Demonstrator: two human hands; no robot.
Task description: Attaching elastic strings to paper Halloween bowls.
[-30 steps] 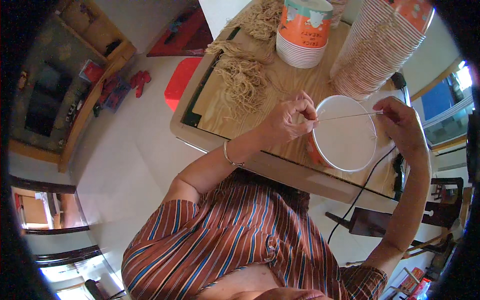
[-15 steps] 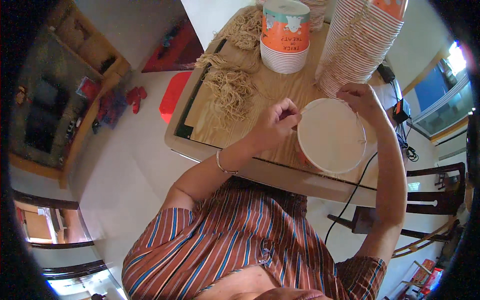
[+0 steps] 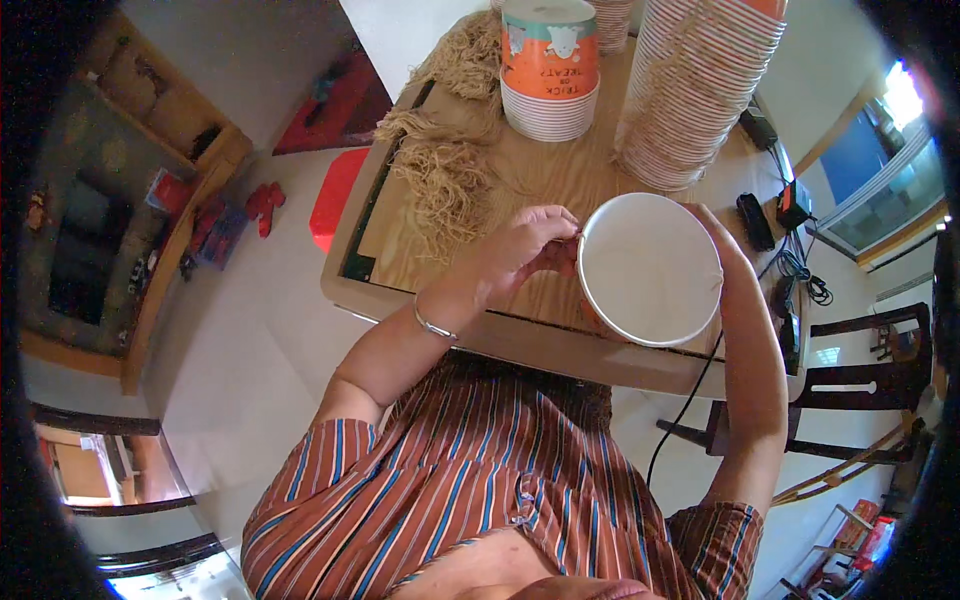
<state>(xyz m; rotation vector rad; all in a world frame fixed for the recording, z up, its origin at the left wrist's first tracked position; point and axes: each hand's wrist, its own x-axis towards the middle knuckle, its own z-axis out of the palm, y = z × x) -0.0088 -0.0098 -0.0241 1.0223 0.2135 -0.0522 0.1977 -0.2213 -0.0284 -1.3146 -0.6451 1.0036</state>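
Since a moment ago, you are bringing both hands closer: left hand (image 3: 525, 245) pinching the paper bucket (image 3: 648, 268) rim, right hand (image 3: 722, 258) cupping behind it, grip hidden.

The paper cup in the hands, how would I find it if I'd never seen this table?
Start at the wooden table with its tall stacks of orange cups. At its near edge, the left hand and right hand hold one paper cup. It alone is unstacked, its white inside facing up.

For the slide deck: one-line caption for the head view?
Left hand and right hand hold a white-lined paper bucket over a wooden table with bucket stacks and twine.
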